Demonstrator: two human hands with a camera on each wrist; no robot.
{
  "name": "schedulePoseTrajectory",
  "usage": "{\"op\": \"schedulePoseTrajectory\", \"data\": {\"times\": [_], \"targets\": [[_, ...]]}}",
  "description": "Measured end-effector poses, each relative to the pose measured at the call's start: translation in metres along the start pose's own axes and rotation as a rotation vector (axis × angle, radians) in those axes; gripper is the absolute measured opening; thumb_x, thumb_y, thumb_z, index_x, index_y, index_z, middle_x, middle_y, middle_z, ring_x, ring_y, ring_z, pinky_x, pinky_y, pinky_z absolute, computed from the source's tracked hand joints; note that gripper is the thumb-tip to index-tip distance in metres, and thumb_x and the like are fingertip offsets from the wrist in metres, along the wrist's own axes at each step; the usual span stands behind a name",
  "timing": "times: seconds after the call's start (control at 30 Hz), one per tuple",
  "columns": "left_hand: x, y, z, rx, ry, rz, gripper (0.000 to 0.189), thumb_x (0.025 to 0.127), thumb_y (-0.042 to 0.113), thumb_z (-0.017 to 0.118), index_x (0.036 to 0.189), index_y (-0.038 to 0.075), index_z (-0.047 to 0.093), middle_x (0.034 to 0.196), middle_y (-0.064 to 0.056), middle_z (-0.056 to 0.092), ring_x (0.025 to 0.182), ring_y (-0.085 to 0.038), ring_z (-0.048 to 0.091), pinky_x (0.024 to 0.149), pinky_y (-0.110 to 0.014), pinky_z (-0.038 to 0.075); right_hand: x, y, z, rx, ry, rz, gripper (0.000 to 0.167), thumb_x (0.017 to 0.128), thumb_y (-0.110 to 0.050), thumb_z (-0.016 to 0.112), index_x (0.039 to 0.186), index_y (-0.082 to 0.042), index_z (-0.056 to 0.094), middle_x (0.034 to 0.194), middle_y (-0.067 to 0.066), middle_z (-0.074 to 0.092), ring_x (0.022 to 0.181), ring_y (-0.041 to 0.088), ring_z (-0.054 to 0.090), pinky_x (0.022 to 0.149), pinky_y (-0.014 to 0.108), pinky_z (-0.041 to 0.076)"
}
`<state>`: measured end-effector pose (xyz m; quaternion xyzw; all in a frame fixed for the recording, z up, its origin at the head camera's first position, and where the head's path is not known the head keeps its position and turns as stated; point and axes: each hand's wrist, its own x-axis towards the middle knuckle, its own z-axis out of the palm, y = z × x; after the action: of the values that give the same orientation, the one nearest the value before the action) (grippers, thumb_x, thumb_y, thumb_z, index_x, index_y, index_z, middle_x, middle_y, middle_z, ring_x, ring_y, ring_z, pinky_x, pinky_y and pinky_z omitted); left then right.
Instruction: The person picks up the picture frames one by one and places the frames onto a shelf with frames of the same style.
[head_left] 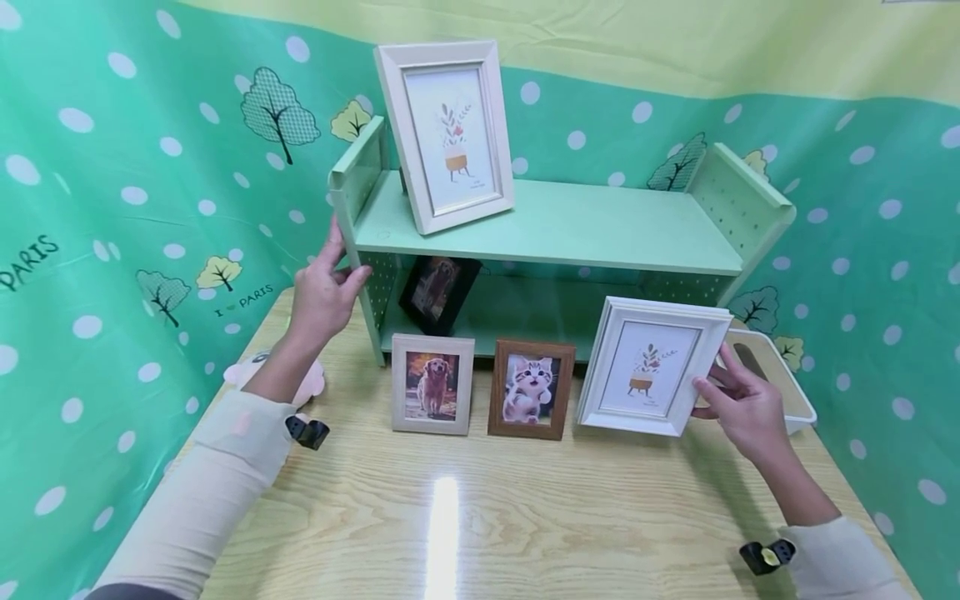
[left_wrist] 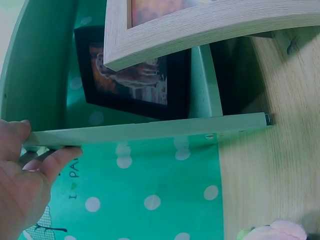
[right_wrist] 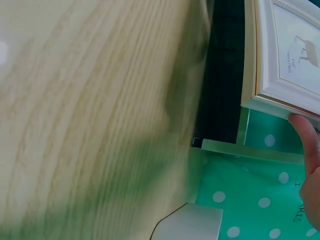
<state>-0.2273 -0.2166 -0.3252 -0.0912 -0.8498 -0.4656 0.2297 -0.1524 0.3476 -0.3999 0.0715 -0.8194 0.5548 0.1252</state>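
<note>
My left hand (head_left: 321, 292) grips the left side panel (left_wrist: 150, 130) of a green two-tier shelf (head_left: 600, 225), thumb at the front and fingers on the outer side. The right hand (head_left: 750, 408) holds a white picture frame (head_left: 648, 367) with a potted-plant print by its right edge, tilted before the lower right of the shelf. Its side looks layered in the right wrist view. A larger pale frame (head_left: 456, 137) with a similar print leans on the top tier. Inside the lower tier, a black frame (head_left: 438, 293) stands tilted at the left.
On the wooden table (head_left: 570, 517), a pale frame with a dog photo (head_left: 433, 385) and a brown frame with a kitten photo (head_left: 531, 389) stand before the shelf. A white-rimmed bin (head_left: 798, 400) is behind my right hand. A pink plush toy (head_left: 311, 383) sits behind my left forearm.
</note>
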Motion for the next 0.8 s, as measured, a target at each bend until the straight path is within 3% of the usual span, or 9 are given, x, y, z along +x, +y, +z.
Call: {"op": "schedulePoseTrajectory", "data": {"times": [0.3, 0.63, 0.8], "targets": [[0.003, 0.001, 0.003, 0.006, -0.010, 0.012, 0.084, 0.102, 0.010, 0.061, 0.162, 0.043, 0.013, 0.163, -0.010, 0.035, 0.124, -0.049, 0.059, 0.094, -0.053, 0.059, -0.003, -0.011, -0.005, -0.012, 0.006, -0.002, 0.071, 0.098, -0.006, 0.066, 0.158, -0.025, 0.034, 0.131, -0.023, 0.063, 0.097, -0.009, 0.070, 0.059, 0.031, 0.066], [0.000, 0.001, -0.001, -0.011, -0.021, -0.008, 0.083, 0.102, 0.011, 0.061, 0.161, 0.044, 0.012, 0.163, -0.012, 0.036, 0.127, -0.050, 0.057, 0.099, -0.055, 0.056, 0.006, -0.027, -0.003, -0.111, 0.014, 0.001, 0.071, 0.099, -0.010, 0.066, 0.158, -0.030, 0.032, 0.144, -0.009, 0.059, 0.098, -0.014, 0.067, 0.060, 0.031, 0.066], [-0.001, 0.001, -0.002, -0.006, -0.015, 0.000, 0.084, 0.102, 0.012, 0.062, 0.161, 0.046, 0.013, 0.163, -0.011, 0.036, 0.127, -0.050, 0.057, 0.099, -0.055, 0.057, 0.010, -0.036, -0.004, -0.074, 0.017, -0.030, 0.072, 0.098, -0.006, 0.066, 0.158, -0.029, 0.034, 0.135, -0.021, 0.062, 0.096, -0.013, 0.068, 0.058, 0.030, 0.066]]}}
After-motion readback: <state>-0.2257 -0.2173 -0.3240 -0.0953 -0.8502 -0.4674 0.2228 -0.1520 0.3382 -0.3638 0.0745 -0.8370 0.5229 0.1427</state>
